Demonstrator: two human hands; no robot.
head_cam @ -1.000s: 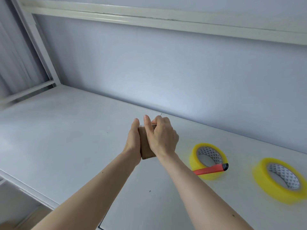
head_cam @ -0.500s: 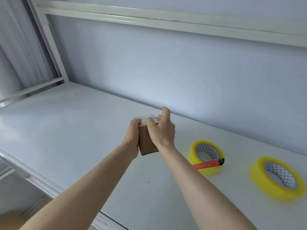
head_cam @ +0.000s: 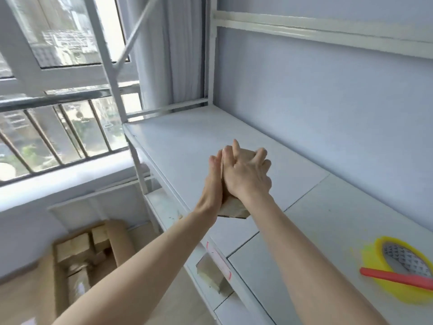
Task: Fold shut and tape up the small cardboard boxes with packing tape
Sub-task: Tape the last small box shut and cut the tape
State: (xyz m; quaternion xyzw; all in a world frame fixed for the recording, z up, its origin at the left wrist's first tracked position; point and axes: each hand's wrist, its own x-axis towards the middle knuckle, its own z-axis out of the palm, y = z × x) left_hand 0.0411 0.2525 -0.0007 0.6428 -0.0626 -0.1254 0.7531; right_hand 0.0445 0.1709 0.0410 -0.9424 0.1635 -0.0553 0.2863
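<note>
A small brown cardboard box (head_cam: 233, 208) is held between both hands above the white table (head_cam: 316, 221), tilted, with its lower corner showing. My left hand (head_cam: 214, 179) lies flat against the box's left side. My right hand (head_cam: 246, 177) wraps over its top and right side with fingers spread. Most of the box is hidden behind the hands. A yellow roll of packing tape (head_cam: 375, 259) lies at the right edge, with a red-handled cutter (head_cam: 396, 277) resting across it.
On the floor at lower left stands a large open carton (head_cam: 119, 240) holding several small cardboard boxes. Another small box (head_cam: 208, 275) sits on the shelf under the table. A window with railings fills the left; the white shelf frame runs overhead.
The view has swung left and the hands with the box have moved left along the table. The right hand's fingers are now spread over the box. The second tape roll has left the view.
</note>
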